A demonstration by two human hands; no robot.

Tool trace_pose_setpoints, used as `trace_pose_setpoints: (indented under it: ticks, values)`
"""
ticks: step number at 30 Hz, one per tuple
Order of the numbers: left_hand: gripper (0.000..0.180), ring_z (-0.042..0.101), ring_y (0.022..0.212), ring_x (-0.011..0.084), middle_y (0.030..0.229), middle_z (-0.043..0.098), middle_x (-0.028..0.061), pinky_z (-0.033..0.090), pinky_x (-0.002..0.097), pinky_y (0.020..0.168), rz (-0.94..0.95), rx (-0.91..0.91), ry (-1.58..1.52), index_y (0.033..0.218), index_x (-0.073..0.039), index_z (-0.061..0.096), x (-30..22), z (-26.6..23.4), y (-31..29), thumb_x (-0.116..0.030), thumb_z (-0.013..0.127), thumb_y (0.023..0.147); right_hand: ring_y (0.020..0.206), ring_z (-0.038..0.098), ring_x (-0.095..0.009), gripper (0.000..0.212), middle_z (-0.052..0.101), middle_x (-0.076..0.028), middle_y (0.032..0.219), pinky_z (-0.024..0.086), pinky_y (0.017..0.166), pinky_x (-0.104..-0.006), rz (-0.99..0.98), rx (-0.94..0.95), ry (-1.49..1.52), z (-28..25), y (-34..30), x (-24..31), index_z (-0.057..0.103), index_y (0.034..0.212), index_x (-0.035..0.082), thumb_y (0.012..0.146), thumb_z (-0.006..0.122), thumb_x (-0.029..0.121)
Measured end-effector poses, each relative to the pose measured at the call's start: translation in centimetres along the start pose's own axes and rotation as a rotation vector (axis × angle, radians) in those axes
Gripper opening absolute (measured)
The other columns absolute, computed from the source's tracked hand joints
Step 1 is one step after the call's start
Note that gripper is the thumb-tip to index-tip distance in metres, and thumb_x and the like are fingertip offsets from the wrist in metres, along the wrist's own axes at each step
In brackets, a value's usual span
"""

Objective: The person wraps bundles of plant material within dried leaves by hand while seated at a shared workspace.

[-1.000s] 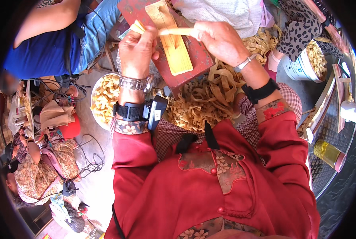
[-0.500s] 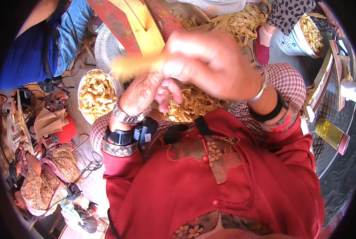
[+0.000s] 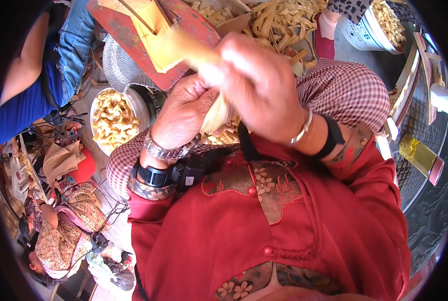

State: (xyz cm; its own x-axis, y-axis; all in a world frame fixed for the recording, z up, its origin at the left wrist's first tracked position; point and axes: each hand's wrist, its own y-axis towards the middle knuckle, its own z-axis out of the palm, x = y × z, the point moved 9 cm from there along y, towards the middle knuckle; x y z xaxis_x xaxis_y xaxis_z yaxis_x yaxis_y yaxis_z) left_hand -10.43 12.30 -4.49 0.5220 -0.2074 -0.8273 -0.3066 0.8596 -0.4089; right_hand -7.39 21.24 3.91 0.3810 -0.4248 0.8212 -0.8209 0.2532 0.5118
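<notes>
A pale yellow, flat, leathery strip (image 3: 216, 115) runs between my hands, its upper end smeared by motion. My left hand (image 3: 184, 108) is closed, pinching the strip between thumb and fingers. Over it, my right hand (image 3: 264, 83) is blurred and curled round the strip's upper part. Below the hands, a heap of short yellow pieces (image 3: 223, 136) shows in my lap, mostly hidden. Beyond them, a yellow wooden block (image 3: 156, 42) with a dark slot lies on a worn red board (image 3: 194, 30).
Left of my knee stands a white bucket (image 3: 142, 113) full of short yellow pieces. A grey woven hat (image 3: 121, 65) lies behind it. Long loose strips (image 3: 284, 20) are piled at the far side. Another white bucket (image 3: 359, 37) stands far right, near a co-worker's foot (image 3: 325, 37).
My hands have come together round the strip, and its lower end now hangs below them. The view has shifted a little, showing more of the red board and wooden block.
</notes>
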Motion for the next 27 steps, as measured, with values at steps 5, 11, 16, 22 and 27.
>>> trace_pose_setpoints:
  ticks: [5,11,16,22,27]
  values:
    - [0.017,0.048,0.062,0.0041,0.073,0.055,-0.0019,0.039,0.0189,0.055,0.088,0.001,0.429,0.095,-0.002,0.060,-3.3,0.1,0.1,-0.009,0.045,0.095,0.054,0.053,-0.010,0.024,0.054,-0.003,0.066,0.041,0.047,-0.0225,0.421,0.121,0.357,1.7,-0.7,-5.1,0.058,0.090,-0.003,0.092,0.050,0.020]
    - [0.015,0.061,0.070,0.0182,0.075,0.061,0.0069,0.049,0.0264,0.066,0.636,-0.457,1.135,0.097,-0.003,0.063,-9.2,0.2,-2.5,0.000,0.059,0.082,0.064,0.051,-0.009,0.030,0.055,-0.003,0.067,0.041,0.058,-0.0252,0.493,0.242,0.360,1.6,1.5,-4.9,0.059,0.087,-0.006,0.091,0.046,0.021]
    - [0.017,0.061,0.076,0.0220,0.080,0.059,0.0102,0.049,0.0282,0.067,1.010,-0.446,1.344,0.090,-0.003,0.061,-10.6,2.5,-3.7,0.002,0.064,0.074,0.061,0.048,-0.008,0.030,0.052,-0.002,0.065,0.040,0.055,-0.0254,0.324,0.507,0.450,3.1,1.5,-5.7,0.056,0.081,-0.002,0.092,0.042,0.022]
    - [0.023,0.056,0.083,0.0067,0.095,0.061,0.0024,0.045,0.0204,0.076,0.642,-0.183,0.341,0.109,-0.001,0.053,-7.6,-1.4,-2.1,-0.003,0.058,0.087,0.062,0.050,-0.006,0.033,0.054,0.001,0.069,0.039,0.052,-0.0220,0.412,0.564,0.363,2.6,1.4,-4.0,0.059,0.095,0.004,0.092,0.052,0.036]
    - [0.035,0.058,0.073,0.0139,0.088,0.061,0.0073,0.049,0.0263,0.073,0.587,-0.370,-0.022,0.119,0.001,0.049,-6.9,-1.9,-2.1,-0.021,0.054,0.092,0.060,0.049,-0.003,0.026,0.054,0.001,0.071,0.036,0.047,-0.0179,0.286,0.445,0.696,2.8,1.5,-3.9,0.055,0.099,0.003,0.093,0.052,0.029]
